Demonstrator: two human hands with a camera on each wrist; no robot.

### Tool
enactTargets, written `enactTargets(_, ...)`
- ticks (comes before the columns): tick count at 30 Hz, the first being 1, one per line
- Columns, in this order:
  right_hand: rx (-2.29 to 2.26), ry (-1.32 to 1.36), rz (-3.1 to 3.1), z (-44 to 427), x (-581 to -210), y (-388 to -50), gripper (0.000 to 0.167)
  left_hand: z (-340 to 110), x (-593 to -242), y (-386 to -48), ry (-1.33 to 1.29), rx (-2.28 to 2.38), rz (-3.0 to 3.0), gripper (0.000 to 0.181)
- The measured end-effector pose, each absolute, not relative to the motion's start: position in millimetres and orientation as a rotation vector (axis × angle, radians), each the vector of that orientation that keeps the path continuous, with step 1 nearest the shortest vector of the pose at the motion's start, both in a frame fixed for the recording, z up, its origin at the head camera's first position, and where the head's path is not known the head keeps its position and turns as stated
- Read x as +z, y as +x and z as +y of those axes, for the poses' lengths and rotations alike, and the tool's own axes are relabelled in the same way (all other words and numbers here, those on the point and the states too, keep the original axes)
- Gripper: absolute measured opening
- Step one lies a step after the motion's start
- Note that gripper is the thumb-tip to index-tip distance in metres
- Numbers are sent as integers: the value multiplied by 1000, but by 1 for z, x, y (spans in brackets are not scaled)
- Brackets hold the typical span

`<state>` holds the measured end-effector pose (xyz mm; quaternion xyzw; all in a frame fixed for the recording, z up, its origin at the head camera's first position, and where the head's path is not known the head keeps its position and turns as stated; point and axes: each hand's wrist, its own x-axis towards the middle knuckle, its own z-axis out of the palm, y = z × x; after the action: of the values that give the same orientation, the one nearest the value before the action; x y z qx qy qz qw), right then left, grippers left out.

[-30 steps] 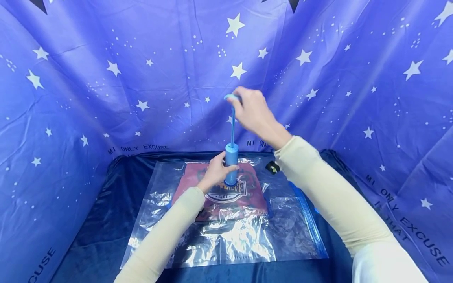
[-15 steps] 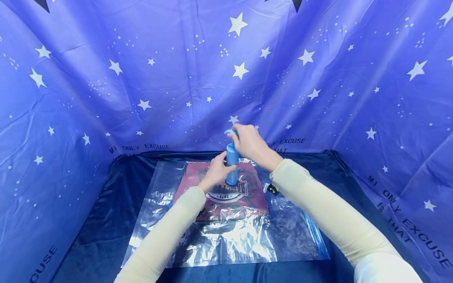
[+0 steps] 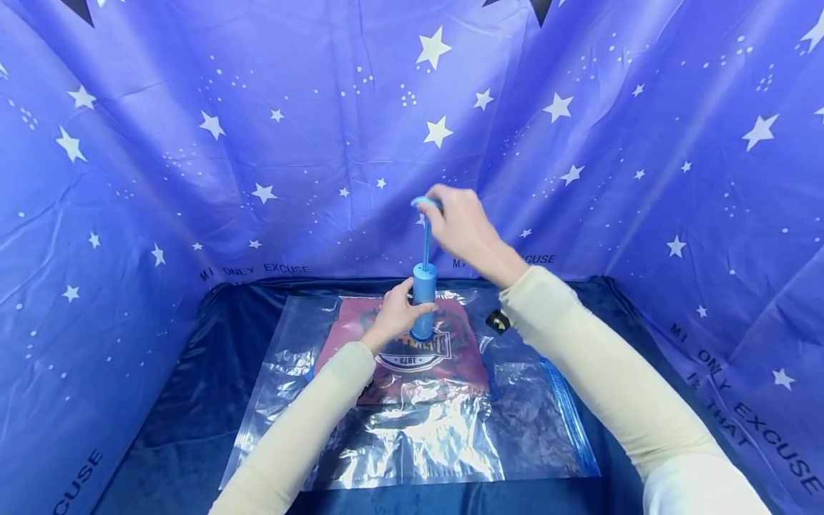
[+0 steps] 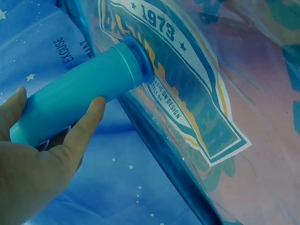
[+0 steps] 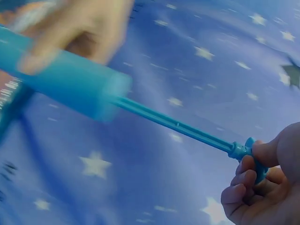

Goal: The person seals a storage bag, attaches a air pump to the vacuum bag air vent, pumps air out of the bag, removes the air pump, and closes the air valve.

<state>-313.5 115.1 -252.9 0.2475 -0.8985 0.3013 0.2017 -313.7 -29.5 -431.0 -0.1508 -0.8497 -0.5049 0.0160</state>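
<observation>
A blue hand pump [image 3: 424, 297] stands upright on a clear plastic bag [image 3: 302, 429]. Inside the bag lies a folded reddish garment [image 3: 360, 315] with a "1973" print [image 4: 159, 18]. My left hand [image 3: 394, 315] grips the pump's barrel [image 4: 75, 93], thumb and fingers round it. Above it, my right hand [image 3: 460, 222] holds the pump's handle [image 5: 258, 161], fingers curled round the crosspiece. The rod [image 5: 173, 124] is drawn partly out of the barrel. Where the pump's base meets the bag, a dark blue ring [image 4: 143, 61] shows.
The bag's blue zip edge [image 3: 569, 415] runs along its right side. A small black item [image 3: 498, 322] lies right of the garment, partly behind my right sleeve. Dark blue cloth [image 3: 174, 422] covers the surface. Star-patterned purple curtains [image 3: 290, 143] hang round it.
My right hand has pushed the pump handle down close to the barrel, then pulled it partway up again. The left hand keeps its grip on the barrel.
</observation>
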Motion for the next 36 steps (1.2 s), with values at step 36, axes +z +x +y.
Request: enactTargets(36,883,673,-2462,118,-240,-308,26,-27,-432,-311,-452,-1563,-2648,44)
